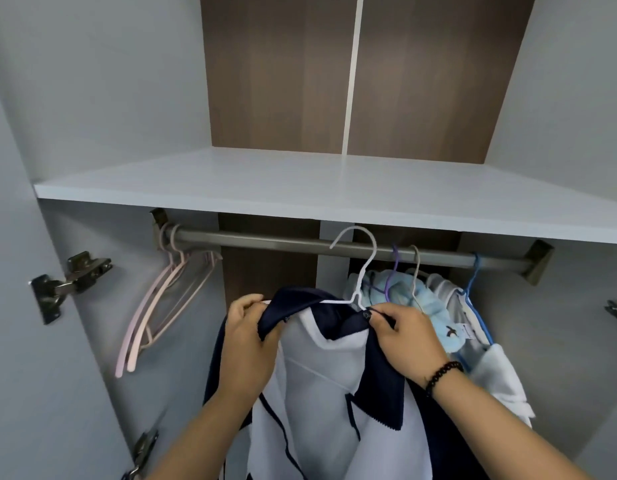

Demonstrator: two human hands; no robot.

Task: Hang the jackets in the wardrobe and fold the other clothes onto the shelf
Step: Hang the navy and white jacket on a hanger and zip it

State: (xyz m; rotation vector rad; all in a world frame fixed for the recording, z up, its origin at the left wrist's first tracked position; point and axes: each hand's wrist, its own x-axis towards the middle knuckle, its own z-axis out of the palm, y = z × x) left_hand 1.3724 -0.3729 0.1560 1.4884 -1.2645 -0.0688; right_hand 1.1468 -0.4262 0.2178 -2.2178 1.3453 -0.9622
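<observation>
Navy-and-white jacket (321,368) draped on a white hanger (360,271), held up in front of the wardrobe rail (265,242), hook level with the rail but whether over it cannot be told. Left hand (246,344) gripping the collar's left side, fingers (251,304) curled round fabric and hanger arm. Right hand (406,337) pinching the collar's right side near the hanger neck, beaded bracelet (442,374) at the wrist. Pink hangers (161,303) bunched at the rail's left end. Pale blue and white garments (435,306) hanging at right. Bare shelf (300,181) above.
</observation>
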